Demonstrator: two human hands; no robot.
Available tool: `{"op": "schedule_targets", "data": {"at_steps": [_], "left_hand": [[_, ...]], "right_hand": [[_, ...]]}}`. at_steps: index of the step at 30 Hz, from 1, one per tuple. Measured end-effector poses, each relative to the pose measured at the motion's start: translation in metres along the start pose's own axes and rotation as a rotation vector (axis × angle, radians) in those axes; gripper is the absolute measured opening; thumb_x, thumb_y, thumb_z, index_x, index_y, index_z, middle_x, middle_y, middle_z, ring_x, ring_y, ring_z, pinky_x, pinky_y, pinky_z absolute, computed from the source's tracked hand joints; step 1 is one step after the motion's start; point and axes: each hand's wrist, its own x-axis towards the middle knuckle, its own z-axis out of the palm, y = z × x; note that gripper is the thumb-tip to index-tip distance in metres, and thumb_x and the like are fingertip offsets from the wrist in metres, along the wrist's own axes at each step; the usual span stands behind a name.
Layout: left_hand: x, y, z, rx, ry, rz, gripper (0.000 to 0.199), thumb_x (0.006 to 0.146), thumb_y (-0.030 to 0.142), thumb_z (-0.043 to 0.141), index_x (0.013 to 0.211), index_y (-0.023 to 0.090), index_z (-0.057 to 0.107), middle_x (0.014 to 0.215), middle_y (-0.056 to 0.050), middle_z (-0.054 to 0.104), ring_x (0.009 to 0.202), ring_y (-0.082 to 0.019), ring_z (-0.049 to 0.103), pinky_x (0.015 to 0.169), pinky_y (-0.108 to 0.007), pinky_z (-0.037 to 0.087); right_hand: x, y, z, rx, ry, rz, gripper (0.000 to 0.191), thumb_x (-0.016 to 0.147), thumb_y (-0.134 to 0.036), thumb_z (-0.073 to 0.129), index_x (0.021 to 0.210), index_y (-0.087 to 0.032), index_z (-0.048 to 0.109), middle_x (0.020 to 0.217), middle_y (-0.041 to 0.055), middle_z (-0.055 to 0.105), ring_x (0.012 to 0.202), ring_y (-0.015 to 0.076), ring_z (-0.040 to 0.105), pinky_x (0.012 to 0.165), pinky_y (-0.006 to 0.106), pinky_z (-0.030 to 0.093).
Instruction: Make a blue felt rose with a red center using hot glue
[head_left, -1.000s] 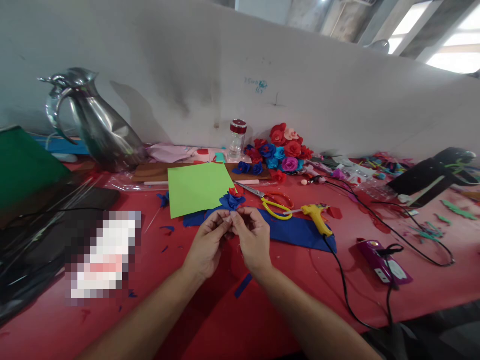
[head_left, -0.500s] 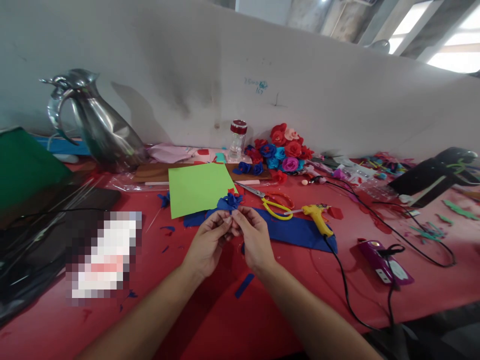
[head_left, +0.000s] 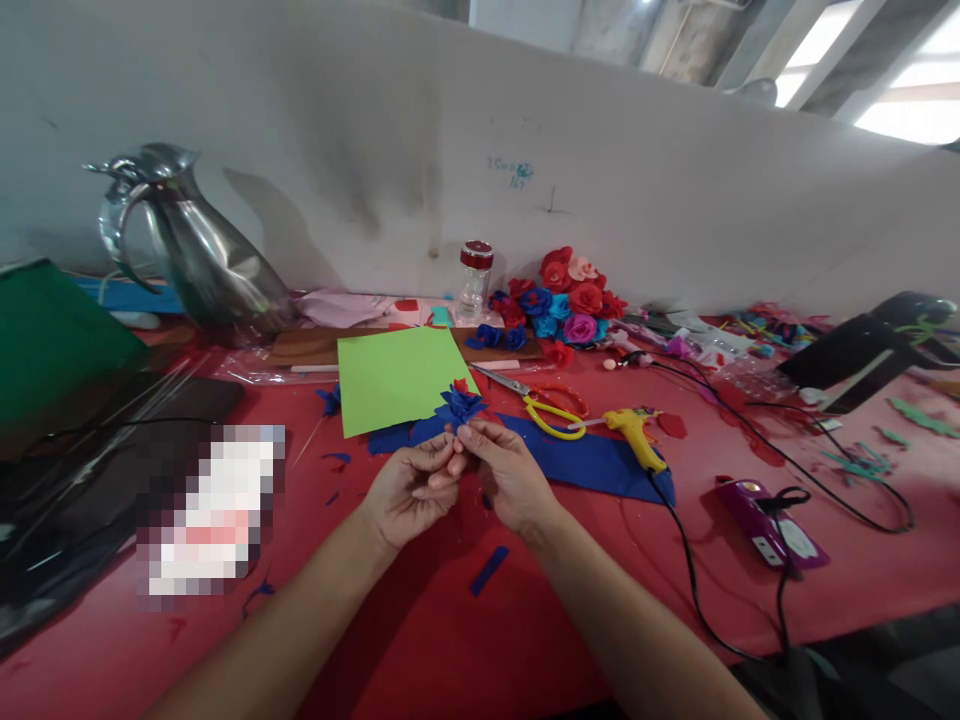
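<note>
A blue paper flower with a red centre is held upright by its base between my two hands, over the front edge of a lime-green sheet. The fingers of my left hand pinch together just beneath it. My right hand closes its thumb and fingertips at the flower's base, touching the left fingertips. Behind the hands lies a blue paper strip, with yellow-handled scissors and a yellow glue gun partly on it.
A steel jug stands at the back left. Paper roses are piled beside a red-lidded glass jar. On the right are a purple power strip with black cables and a black object. Blue scraps dot the red table.
My left hand has dropped slightly and its fingers have shifted lower below the flower. The flower has turned a little and shows more of its petals.
</note>
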Motion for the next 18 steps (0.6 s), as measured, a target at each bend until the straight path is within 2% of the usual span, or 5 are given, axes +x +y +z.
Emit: {"op": "schedule_targets", "data": {"at_steps": [2, 4, 7, 11, 18], "left_hand": [[0.0, 0.0, 0.002, 0.024, 0.033, -0.016, 0.009, 0.072, 0.001, 0.065, 0.071, 0.01, 0.068, 0.055, -0.002, 0.057, 0.037, -0.001, 0.04, 0.032, -0.007, 0.027], [0.001, -0.002, 0.005, 0.092, 0.122, 0.01, 0.008, 0.072, 0.003, 0.068, 0.07, 0.011, 0.069, 0.058, -0.003, 0.061, 0.043, -0.004, 0.05, 0.038, -0.01, 0.037], [0.002, -0.006, 0.008, 0.234, 0.268, 0.208, 0.009, 0.068, 0.009, 0.077, 0.067, 0.014, 0.069, 0.063, -0.001, 0.064, 0.056, -0.009, 0.059, 0.055, -0.017, 0.048], [0.003, -0.007, 0.01, 0.374, 0.374, 0.445, 0.016, 0.059, 0.016, 0.085, 0.067, 0.017, 0.07, 0.067, 0.003, 0.065, 0.064, -0.009, 0.056, 0.064, -0.02, 0.046], [0.002, -0.004, 0.016, 0.367, 0.443, 0.487, 0.026, 0.047, 0.02, 0.089, 0.068, 0.016, 0.074, 0.073, 0.0, 0.071, 0.071, -0.013, 0.06, 0.073, -0.026, 0.048]], "right_hand": [[0.001, 0.001, 0.0, 0.002, 0.0, 0.0, 0.032, 0.062, -0.045, 0.085, 0.057, -0.02, 0.065, 0.052, -0.0042, 0.061, 0.054, 0.0113, 0.057, 0.064, 0.025, 0.049], [0.002, 0.002, -0.001, 0.005, 0.016, 0.005, 0.033, 0.061, -0.045, 0.085, 0.058, -0.02, 0.064, 0.05, -0.0057, 0.057, 0.047, 0.0092, 0.051, 0.055, 0.024, 0.046], [0.003, 0.004, -0.001, -0.001, 0.072, -0.047, 0.032, 0.059, -0.043, 0.086, 0.061, -0.02, 0.064, 0.054, -0.0057, 0.057, 0.049, 0.0092, 0.049, 0.052, 0.023, 0.043], [0.003, 0.005, -0.001, -0.109, 0.146, -0.152, 0.025, 0.062, -0.039, 0.083, 0.066, -0.02, 0.068, 0.064, -0.003, 0.064, 0.064, 0.0121, 0.056, 0.066, 0.026, 0.048], [0.003, 0.003, -0.004, -0.233, 0.183, -0.143, 0.022, 0.063, -0.038, 0.08, 0.068, -0.019, 0.07, 0.064, -0.0023, 0.065, 0.061, 0.0122, 0.054, 0.062, 0.025, 0.045]]}}
